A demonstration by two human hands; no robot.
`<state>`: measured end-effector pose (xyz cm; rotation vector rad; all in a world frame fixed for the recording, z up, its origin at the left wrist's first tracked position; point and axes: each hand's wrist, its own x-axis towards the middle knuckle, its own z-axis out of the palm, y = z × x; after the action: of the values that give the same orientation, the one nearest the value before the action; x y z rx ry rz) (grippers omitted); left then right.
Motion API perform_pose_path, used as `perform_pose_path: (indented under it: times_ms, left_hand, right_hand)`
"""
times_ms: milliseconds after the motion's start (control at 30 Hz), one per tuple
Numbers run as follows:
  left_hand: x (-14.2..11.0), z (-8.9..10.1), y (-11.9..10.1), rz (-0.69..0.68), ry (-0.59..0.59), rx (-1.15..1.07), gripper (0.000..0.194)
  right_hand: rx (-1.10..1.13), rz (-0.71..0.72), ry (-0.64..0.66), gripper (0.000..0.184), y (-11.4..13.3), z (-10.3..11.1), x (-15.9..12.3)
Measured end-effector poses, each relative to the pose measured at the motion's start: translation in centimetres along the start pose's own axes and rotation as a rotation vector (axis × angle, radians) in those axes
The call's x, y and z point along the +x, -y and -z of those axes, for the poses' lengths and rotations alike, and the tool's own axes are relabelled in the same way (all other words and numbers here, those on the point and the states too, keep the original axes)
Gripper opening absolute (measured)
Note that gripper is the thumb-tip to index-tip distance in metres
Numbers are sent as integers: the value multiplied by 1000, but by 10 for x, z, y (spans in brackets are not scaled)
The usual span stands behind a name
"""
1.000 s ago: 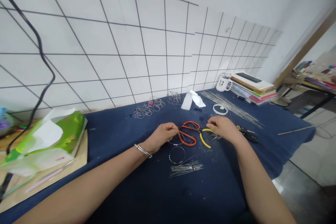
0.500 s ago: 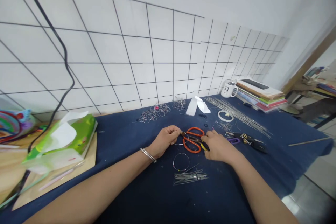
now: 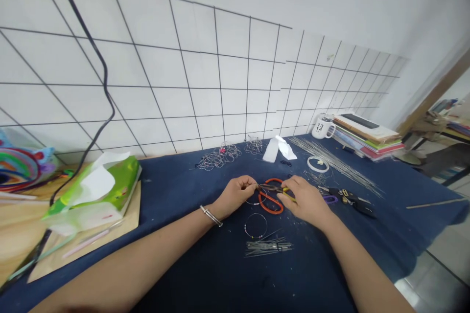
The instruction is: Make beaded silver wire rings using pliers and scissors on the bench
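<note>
My left hand (image 3: 238,194) pinches a thin wire hoop (image 3: 253,204) between thumb and forefinger. My right hand (image 3: 303,200) is closed around yellow-handled pliers (image 3: 289,194); their dark jaws reach left to the wire at my left fingertips. Beneath the pliers lie orange-handled scissors (image 3: 270,208), partly hidden. A beaded wire hoop (image 3: 256,226) rests on the dark blue cloth nearer to me, with a bundle of short straight wires (image 3: 269,247) just below it.
Tangled wire hoops (image 3: 218,156) lie near the tiled wall. Long straight wires (image 3: 336,164), a white ring-shaped coil (image 3: 317,164) and black-handled cutters (image 3: 354,200) are to the right. A mug (image 3: 323,128) stands by stacked books (image 3: 367,137). A green tissue pack (image 3: 103,186) sits left.
My right hand has lifted the pliers from beside the scissors and brought their jaws to the wire in my left hand. The view has shifted slightly left.
</note>
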<state>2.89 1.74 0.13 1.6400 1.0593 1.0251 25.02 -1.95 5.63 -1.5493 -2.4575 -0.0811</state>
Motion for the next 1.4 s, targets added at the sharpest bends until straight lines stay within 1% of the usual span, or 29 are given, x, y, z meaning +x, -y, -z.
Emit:
perform_pose_path:
  times_ms: [133,267,333,433,567,667,933,1167,1400]
  left_hand:
    - [1,1,3,-38,0,82,22]
    - [2,1,2,-29,15,114,22]
    - [1,1,1,-35,21,119,22]
    - [1,1,1,-52,28,135,22]
    - [1,1,4,-82,25,193,20]
    - [0,-1,4,-110,33,229,19]
    - [-3,-4,0,-141,39,274,17]
    - [-4,-5,1,-180,15,342,12]
    - [-5,-5,1,-204,27,426,11]
  right_hand:
    - [51,24,-53,29,1,-3,1]
    - [53,36,-8,40,-4,-8,1]
    - [52,55,19,38,-6,-8,0]
    - [71,47,9,31,-8,-5,0]
    - [95,31,-30,31,-6,-1,1]
    - [97,34,-37,31,-2,-3,2]
    - [21,37,-40,30,2,-9,1]
    - [-27,55,-72,30,3,-8,1]
    - [-51,68,-85,28,4,-5,-1]
